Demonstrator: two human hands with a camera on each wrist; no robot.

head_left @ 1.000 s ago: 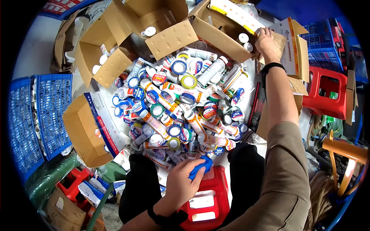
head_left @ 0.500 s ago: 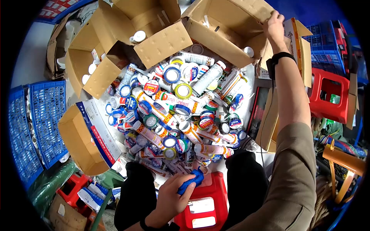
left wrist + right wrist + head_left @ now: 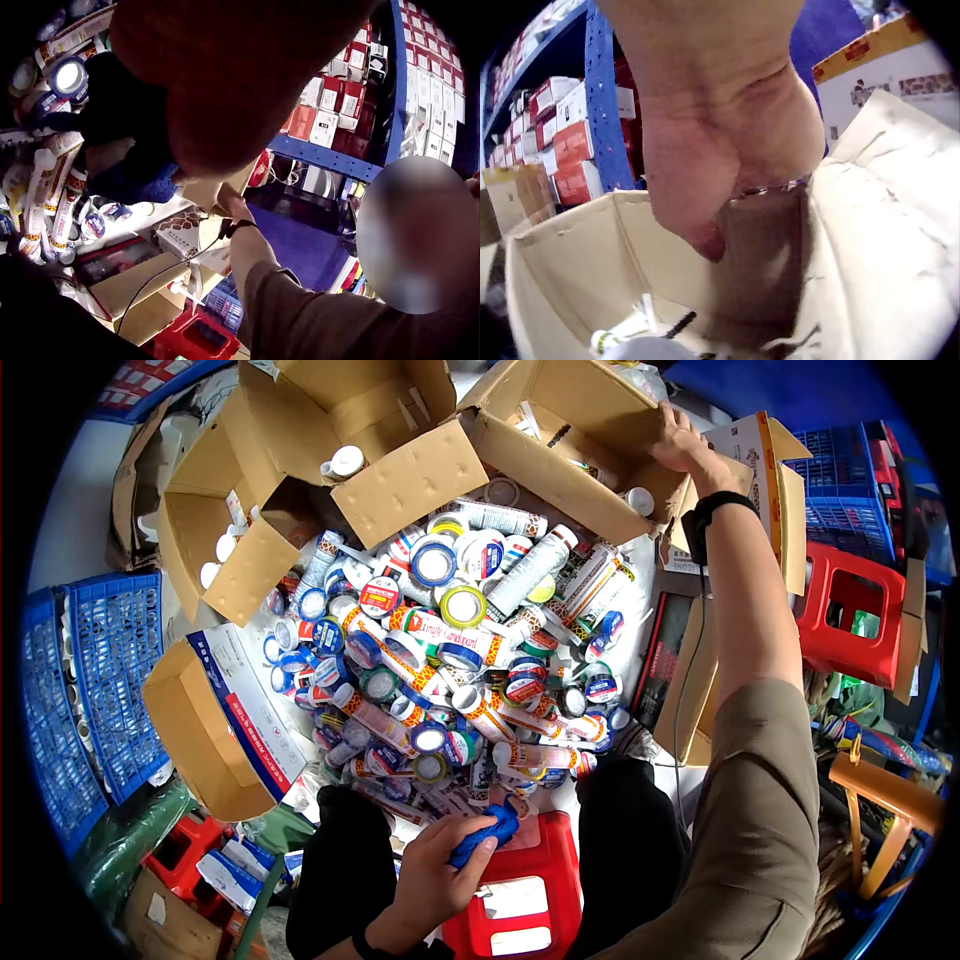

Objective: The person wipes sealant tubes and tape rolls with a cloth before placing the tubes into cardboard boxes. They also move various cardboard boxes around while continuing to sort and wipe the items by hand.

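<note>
In the head view my left hand [image 3: 440,875] grips a crumpled blue thing [image 3: 487,834], possibly a cloth, low in front of my body above a red stool [image 3: 553,860]. The left wrist view shows part of this blue thing [image 3: 154,186] beside the dark, close palm. My right hand [image 3: 690,448] holds the far right edge of an open cardboard box [image 3: 560,472]. From the right wrist camera, the thumb [image 3: 711,246] hangs inside the box while the other fingers are hidden. White pieces [image 3: 634,322] and a dark strip [image 3: 679,325] lie on the box's bottom.
A heap of tape rolls [image 3: 433,563] and printed tubes [image 3: 530,573] covers the floor before me. More open boxes [image 3: 415,480] stand around it, some holding white rolls. Blue crates [image 3: 115,670] are at the left, another red stool [image 3: 850,615] at the right.
The box's yellow-edged flap, lying over its opening a second ago, has swung up and back, baring the inside. My right hand rose with it, then came down slightly left. The left hand keeps the blue thing.
</note>
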